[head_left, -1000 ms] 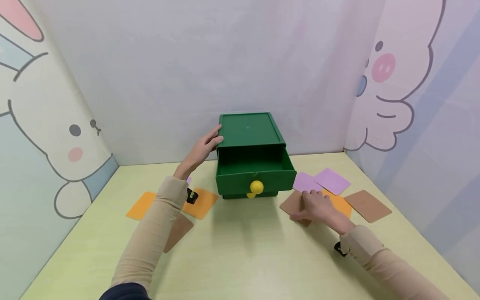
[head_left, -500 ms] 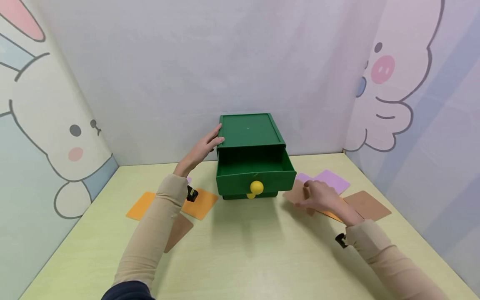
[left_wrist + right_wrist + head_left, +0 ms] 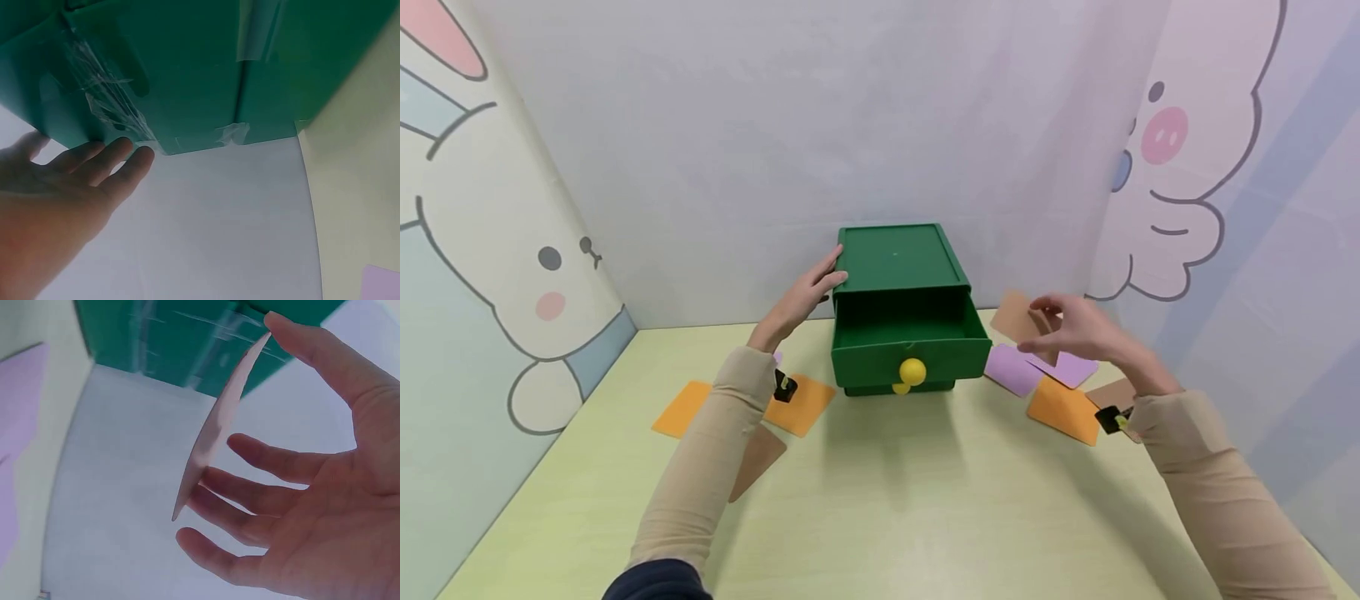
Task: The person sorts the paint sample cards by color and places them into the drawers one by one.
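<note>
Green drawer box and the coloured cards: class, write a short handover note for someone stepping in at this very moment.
Left hand: open, fingers flat against the left side of the green drawer box.
Right hand: pinches a brown card in the air, right of the box.
Drawer: pulled out, nothing visible inside; yellow knob faces the person.
Done: one brown card lifted off the table.
Left: no card in the drawer yet. Purple cards, orange card lie right; orange cards lie left.
</note>
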The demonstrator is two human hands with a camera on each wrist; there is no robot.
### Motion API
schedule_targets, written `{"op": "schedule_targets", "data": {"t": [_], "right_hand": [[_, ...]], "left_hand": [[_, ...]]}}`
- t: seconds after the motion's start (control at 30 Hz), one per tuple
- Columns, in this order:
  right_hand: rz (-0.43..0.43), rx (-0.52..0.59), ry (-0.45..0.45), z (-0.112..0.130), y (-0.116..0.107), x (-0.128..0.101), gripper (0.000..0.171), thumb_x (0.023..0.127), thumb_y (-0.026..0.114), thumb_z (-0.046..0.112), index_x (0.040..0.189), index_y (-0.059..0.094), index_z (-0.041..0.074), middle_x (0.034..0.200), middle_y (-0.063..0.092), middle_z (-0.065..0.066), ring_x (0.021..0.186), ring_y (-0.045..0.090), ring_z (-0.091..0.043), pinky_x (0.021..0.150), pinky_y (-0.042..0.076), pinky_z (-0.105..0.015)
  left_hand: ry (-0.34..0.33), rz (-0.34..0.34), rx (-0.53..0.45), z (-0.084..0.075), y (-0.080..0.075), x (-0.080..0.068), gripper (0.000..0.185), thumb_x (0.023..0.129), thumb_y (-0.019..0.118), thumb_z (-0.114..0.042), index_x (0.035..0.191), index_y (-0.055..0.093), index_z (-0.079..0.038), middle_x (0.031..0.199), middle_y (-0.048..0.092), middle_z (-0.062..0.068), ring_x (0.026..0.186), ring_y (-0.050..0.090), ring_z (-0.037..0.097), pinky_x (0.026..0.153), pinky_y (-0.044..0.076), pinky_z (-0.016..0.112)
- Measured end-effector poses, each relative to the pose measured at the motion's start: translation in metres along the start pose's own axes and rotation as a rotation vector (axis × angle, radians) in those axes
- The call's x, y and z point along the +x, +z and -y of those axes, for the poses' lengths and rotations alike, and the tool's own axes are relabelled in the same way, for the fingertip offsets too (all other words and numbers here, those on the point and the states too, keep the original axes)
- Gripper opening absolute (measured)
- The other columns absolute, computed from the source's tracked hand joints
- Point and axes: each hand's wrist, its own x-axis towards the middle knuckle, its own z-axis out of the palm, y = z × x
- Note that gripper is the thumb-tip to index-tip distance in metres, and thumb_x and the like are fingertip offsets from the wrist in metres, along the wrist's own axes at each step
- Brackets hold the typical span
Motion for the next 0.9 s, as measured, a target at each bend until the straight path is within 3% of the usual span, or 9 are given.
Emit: {"op": "schedule_targets", "data": {"t": [0.1, 0.43, 0.53, 0.73, 0.9], "right_hand": [[-0.009, 0.023, -0.026, 0.007, -0.012, 0.001, 0.076, 0.079, 0.078, 0.040, 0.134, 0.050, -0.004, 0.131, 0.055, -0.024, 0.116, 0.050, -0.037, 0.097, 0.044, -0.056], [-0.044, 0.059, -0.154, 0.038, -0.037, 0.006, 0.069, 0.076, 0.082, 0.028, 0.132, 0.052, 0.001, 0.132, 0.056, -0.017, 0.121, 0.048, -0.032, 0.104, 0.038, -0.056], [-0.031, 0.041, -0.208, 0.051, -0.039, 0.009, 0.069, 0.076, 0.083, 0.029, 0.133, 0.053, 0.005, 0.133, 0.057, -0.012, 0.124, 0.048, -0.029, 0.106, 0.039, -0.052], [0.032, 0.017, -0.270, 0.078, -0.035, 0.017, 0.071, 0.076, 0.082, 0.034, 0.136, 0.053, 0.011, 0.137, 0.056, -0.006, 0.129, 0.046, -0.028, 0.107, 0.040, -0.051], [0.066, 0.009, -0.305, 0.094, -0.028, 0.025, 0.073, 0.075, 0.083, 0.034, 0.138, 0.052, 0.012, 0.139, 0.054, -0.004, 0.130, 0.045, -0.027, 0.108, 0.040, -0.050]], "left_hand": [[0.004, -0.001, -0.008, 0.001, 0.000, 0.000, 0.064, 0.104, 0.038, -0.034, 0.157, 0.006, -0.021, 0.165, 0.003, 0.003, 0.152, 0.008, 0.023, 0.119, 0.022, 0.055], [0.017, 0.003, -0.014, 0.002, 0.000, 0.001, 0.064, 0.104, 0.038, -0.030, 0.157, 0.005, -0.018, 0.165, 0.003, 0.006, 0.152, 0.007, 0.026, 0.119, 0.021, 0.056], [0.018, -0.001, -0.025, 0.005, 0.000, 0.003, 0.063, 0.104, 0.037, -0.030, 0.157, 0.005, -0.018, 0.165, 0.003, 0.007, 0.152, 0.008, 0.027, 0.119, 0.022, 0.057], [0.020, -0.026, -0.029, 0.028, -0.001, 0.015, 0.062, 0.104, 0.038, -0.037, 0.156, 0.007, -0.029, 0.164, 0.004, 0.000, 0.152, 0.010, 0.022, 0.119, 0.024, 0.054], [0.036, -0.038, -0.018, 0.033, -0.001, 0.017, 0.062, 0.102, 0.039, -0.043, 0.156, 0.010, -0.033, 0.164, 0.007, -0.004, 0.152, 0.012, 0.019, 0.118, 0.026, 0.053]]}}
